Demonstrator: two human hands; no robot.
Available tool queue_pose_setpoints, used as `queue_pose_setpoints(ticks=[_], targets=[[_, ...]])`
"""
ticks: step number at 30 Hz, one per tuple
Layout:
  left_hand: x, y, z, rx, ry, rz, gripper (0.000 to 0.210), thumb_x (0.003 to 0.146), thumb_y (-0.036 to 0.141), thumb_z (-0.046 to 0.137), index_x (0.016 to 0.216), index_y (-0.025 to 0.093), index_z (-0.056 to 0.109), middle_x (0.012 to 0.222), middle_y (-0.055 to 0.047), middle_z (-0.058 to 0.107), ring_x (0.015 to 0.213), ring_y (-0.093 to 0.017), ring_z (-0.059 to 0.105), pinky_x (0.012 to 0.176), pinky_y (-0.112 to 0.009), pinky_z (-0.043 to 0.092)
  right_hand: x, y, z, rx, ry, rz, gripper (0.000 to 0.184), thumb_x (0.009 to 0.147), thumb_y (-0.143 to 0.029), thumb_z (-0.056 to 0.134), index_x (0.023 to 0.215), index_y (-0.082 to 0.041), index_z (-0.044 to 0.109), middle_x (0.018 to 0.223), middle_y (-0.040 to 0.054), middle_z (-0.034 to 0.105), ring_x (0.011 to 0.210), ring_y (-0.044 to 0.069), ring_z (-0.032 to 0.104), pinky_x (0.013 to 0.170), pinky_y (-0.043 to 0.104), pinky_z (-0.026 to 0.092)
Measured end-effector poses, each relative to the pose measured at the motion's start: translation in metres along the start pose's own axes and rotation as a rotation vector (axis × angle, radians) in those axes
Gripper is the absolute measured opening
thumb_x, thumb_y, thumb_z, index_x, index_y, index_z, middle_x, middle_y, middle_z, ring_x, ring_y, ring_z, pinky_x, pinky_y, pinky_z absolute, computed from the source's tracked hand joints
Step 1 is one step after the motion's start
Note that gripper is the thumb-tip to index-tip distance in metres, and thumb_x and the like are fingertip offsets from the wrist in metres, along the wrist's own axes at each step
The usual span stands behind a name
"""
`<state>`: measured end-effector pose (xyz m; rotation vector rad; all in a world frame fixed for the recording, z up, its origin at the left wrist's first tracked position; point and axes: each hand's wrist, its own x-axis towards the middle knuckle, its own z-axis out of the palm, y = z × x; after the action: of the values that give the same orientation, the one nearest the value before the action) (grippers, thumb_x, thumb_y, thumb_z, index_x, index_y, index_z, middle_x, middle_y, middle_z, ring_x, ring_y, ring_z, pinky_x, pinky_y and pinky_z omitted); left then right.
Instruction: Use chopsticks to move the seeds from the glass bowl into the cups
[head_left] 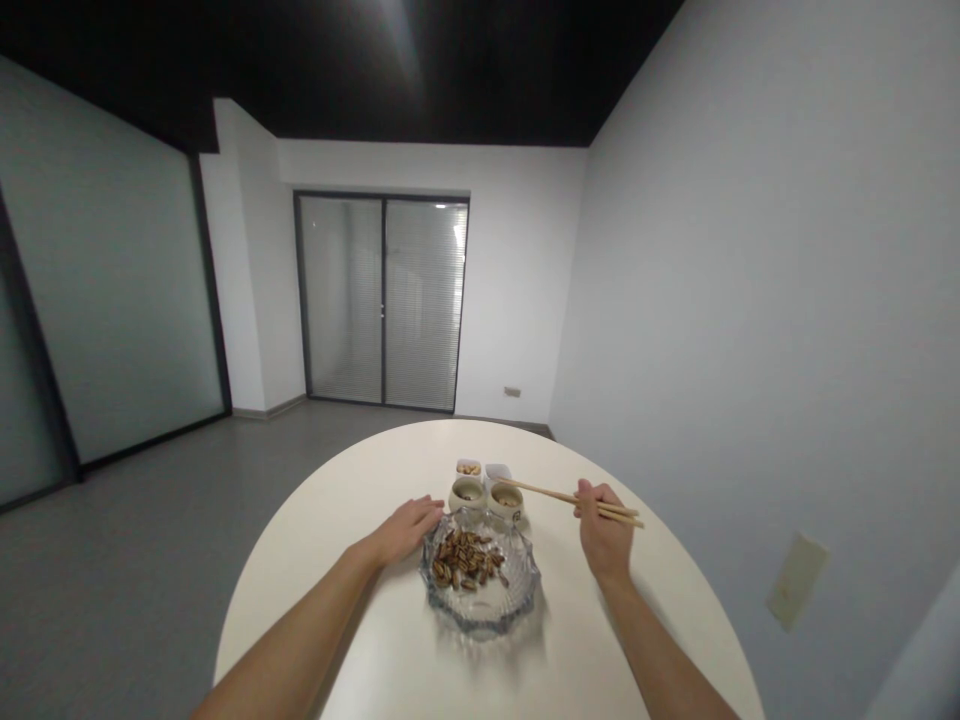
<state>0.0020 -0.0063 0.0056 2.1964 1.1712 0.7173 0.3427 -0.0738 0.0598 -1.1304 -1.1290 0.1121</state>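
Observation:
My right hand [604, 530] is closed around a pair of wooden chopsticks [551, 492], held nearly level, their tips over the small containers. At the left, my left hand [407, 528] lies flat with fingers stretched out, beside a clear glass bowl [517, 590] with a scalloped rim. Several brown, striped seed-like pieces [466, 557] are heaped in the bowl's left part. Behind it stand two small cream cups, a left cup [458, 497] and a right cup [513, 511], each with small bits inside. Whether the chopstick tips grip anything is too small to tell.
Behind the cups are a small white dish [497, 471] and another dish holding pale yellowish pieces [469, 468]. Everything stands on a round cream table [337, 500]. A white wall [750, 300] rises close on the right, and a glass door [420, 300] is at the back.

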Motion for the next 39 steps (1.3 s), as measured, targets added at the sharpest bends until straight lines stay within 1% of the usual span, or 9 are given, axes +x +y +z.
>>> queue_pose_setpoints(ticks=[4, 7, 13, 17, 21, 27, 30, 33, 39], targets=[[0.001, -0.002, 0.001, 0.019, -0.018, -0.013, 0.077, 0.101, 0.077, 0.030, 0.141, 0.024, 0.068, 0.157, -0.007, 0.057, 0.153, -0.037, 0.038, 0.130, -0.051, 0.021, -0.002, -0.007, -0.004, 0.065, -0.041, -0.018, 0.064, 0.085, -0.082, 0.063, 0.057, -0.025, 0.055, 0.048, -0.0003, 0.054, 0.047, 0.016, 0.046, 0.047, 0.029, 0.037], [0.001, -0.004, 0.001, 0.013, -0.012, -0.012, 0.077, 0.101, 0.077, 0.030, 0.141, 0.024, 0.068, 0.157, -0.007, 0.057, 0.153, -0.036, 0.038, 0.130, -0.050, 0.020, -0.004, -0.014, -0.001, 0.088, -0.078, -0.043, 0.066, 0.084, -0.084, 0.062, 0.055, -0.025, 0.053, 0.048, 0.0005, 0.054, 0.048, 0.016, 0.048, 0.047, 0.028, 0.039], [0.002, -0.002, 0.001, 0.023, -0.002, 0.023, 0.075, 0.102, 0.076, 0.030, 0.140, 0.024, 0.070, 0.154, -0.008, 0.060, 0.150, -0.038, 0.042, 0.129, -0.054, 0.023, -0.013, -0.017, 0.009, 0.071, -0.257, -0.070, 0.065, 0.085, -0.081, 0.063, 0.054, -0.025, 0.051, 0.046, -0.0006, 0.052, 0.045, 0.015, 0.045, 0.045, 0.027, 0.038], [0.002, -0.003, 0.001, 0.020, 0.002, 0.063, 0.070, 0.105, 0.072, 0.030, 0.138, 0.026, 0.071, 0.151, -0.005, 0.063, 0.146, -0.035, 0.047, 0.127, -0.049, 0.028, -0.017, -0.016, 0.013, 0.064, -0.310, -0.072, 0.063, 0.087, -0.078, 0.063, 0.055, -0.025, 0.052, 0.046, -0.0003, 0.053, 0.045, 0.015, 0.046, 0.045, 0.026, 0.038], [0.002, -0.004, 0.001, 0.013, 0.008, 0.058, 0.067, 0.105, 0.069, 0.031, 0.136, 0.026, 0.072, 0.152, -0.004, 0.063, 0.146, -0.034, 0.047, 0.127, -0.048, 0.028, -0.019, -0.015, 0.014, 0.091, -0.338, -0.079, 0.063, 0.087, -0.078, 0.063, 0.055, -0.024, 0.053, 0.047, 0.0001, 0.054, 0.046, 0.015, 0.047, 0.045, 0.026, 0.038], [0.001, -0.003, 0.001, 0.030, -0.004, 0.017, 0.069, 0.105, 0.069, 0.031, 0.141, 0.024, 0.069, 0.154, -0.006, 0.060, 0.150, -0.036, 0.042, 0.129, -0.051, 0.023, -0.025, -0.022, 0.016, 0.145, -0.458, -0.088, 0.058, 0.089, -0.069, 0.066, 0.055, -0.023, 0.054, 0.048, 0.0000, 0.055, 0.046, 0.014, 0.047, 0.046, 0.025, 0.037], [0.001, -0.002, 0.000, 0.030, 0.007, 0.019, 0.068, 0.105, 0.069, 0.033, 0.139, 0.024, 0.070, 0.153, -0.006, 0.061, 0.149, -0.035, 0.044, 0.129, -0.050, 0.025, -0.028, -0.026, 0.018, 0.168, -0.521, -0.092, 0.056, 0.090, -0.064, 0.067, 0.055, -0.022, 0.055, 0.047, -0.0003, 0.055, 0.045, 0.013, 0.045, 0.045, 0.024, 0.035], [0.001, -0.001, 0.000, 0.028, 0.005, 0.043, 0.067, 0.106, 0.069, 0.032, 0.137, 0.024, 0.071, 0.152, -0.005, 0.062, 0.148, -0.034, 0.046, 0.128, -0.049, 0.028, -0.030, -0.029, 0.018, 0.178, -0.552, -0.094, 0.053, 0.091, -0.060, 0.068, 0.055, -0.022, 0.056, 0.047, -0.0008, 0.055, 0.045, 0.012, 0.043, 0.045, 0.024, 0.033], [0.001, -0.001, 0.000, 0.040, -0.008, 0.002, 0.069, 0.105, 0.069, 0.031, 0.143, 0.023, 0.067, 0.156, -0.007, 0.058, 0.152, -0.035, 0.040, 0.130, -0.051, 0.021, -0.030, -0.034, 0.016, 0.178, -0.591, -0.103, 0.052, 0.091, -0.058, 0.069, 0.055, -0.022, 0.055, 0.048, -0.0019, 0.053, 0.045, 0.012, 0.041, 0.045, 0.024, 0.032]])
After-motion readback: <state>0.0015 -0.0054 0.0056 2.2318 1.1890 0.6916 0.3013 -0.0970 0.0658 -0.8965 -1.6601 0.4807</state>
